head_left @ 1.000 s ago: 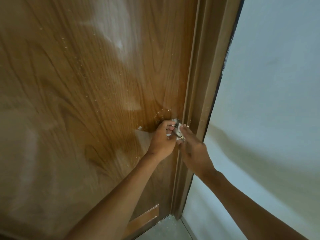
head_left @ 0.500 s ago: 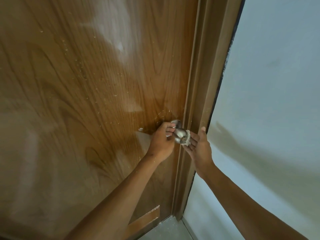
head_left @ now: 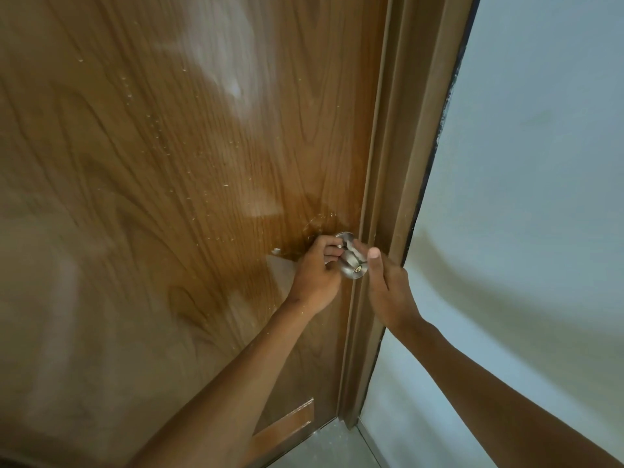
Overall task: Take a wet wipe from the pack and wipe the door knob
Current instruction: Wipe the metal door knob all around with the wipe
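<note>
The round silver door knob (head_left: pixel 353 267) sticks out of the wooden door near its right edge. My left hand (head_left: pixel 315 276) curls around the knob's neck from the left. Thin slivers of the white wet wipe (head_left: pixel 337 246) show between its fingers. My right hand (head_left: pixel 388 292) cups the knob from the right, thumb pointing up and fingers folded behind the knob. Any part of the wipe under the right hand is hidden. The wipe pack is not in view.
The brown wood-grain door (head_left: pixel 189 184) fills the left and centre and carries small pale specks. Its door frame (head_left: pixel 391 184) runs just right of the knob. A pale wall (head_left: pixel 526 197) lies beyond it, and grey floor (head_left: pixel 324 447) shows at the bottom.
My right hand drew back from the knob with the wipe showing at its fingers, then closed in around the knob's right side again. My left hand stayed at the knob's neck.
</note>
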A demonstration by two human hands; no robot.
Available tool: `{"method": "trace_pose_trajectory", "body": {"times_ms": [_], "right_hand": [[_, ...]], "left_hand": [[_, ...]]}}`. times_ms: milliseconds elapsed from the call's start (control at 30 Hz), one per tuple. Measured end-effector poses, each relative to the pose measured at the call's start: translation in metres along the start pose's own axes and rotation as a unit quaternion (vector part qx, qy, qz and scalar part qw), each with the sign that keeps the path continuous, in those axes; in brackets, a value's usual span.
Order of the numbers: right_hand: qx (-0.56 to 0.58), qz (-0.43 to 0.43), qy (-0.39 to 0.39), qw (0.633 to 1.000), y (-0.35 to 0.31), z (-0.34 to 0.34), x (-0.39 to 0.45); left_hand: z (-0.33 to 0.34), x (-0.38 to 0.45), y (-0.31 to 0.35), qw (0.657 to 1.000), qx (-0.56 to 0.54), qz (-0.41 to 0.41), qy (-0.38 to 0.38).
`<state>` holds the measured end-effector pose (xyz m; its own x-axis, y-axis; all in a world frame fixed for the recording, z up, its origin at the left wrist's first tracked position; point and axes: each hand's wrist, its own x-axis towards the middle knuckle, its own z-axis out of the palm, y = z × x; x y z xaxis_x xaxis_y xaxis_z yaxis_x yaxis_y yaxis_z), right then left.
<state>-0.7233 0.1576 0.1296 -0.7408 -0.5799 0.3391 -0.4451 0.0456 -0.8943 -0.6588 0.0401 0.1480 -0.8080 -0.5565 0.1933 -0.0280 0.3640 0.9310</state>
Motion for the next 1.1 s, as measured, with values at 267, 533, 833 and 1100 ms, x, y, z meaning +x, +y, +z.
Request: {"method": "trace_pose_trajectory", "body": {"times_ms": [267,533,833,1100], "right_hand": [[-0.231,-0.184,-0.125,0.947,0.012,-0.015,-0.002],[-0.139,-0.092,-0.073,0.983,0.001,-0.007,0.009],[-0.223,-0.193,-0.090,0.951,0.022,-0.028,-0.005],[-0.089,-0.100,0.094,0.987,0.007,-0.019,-0.011]], "left_hand": [[-0.005,0.001,-0.006,0.999,-0.041,-0.013,0.005],[-0.001,0.002,-0.004,0.999,-0.044,-0.018,0.007],[-0.009,-0.008,-0.012,0.999,-0.035,-0.024,-0.012],[0.008,-0.029,-0.002,0.998,-0.060,0.004,0.023]]}}
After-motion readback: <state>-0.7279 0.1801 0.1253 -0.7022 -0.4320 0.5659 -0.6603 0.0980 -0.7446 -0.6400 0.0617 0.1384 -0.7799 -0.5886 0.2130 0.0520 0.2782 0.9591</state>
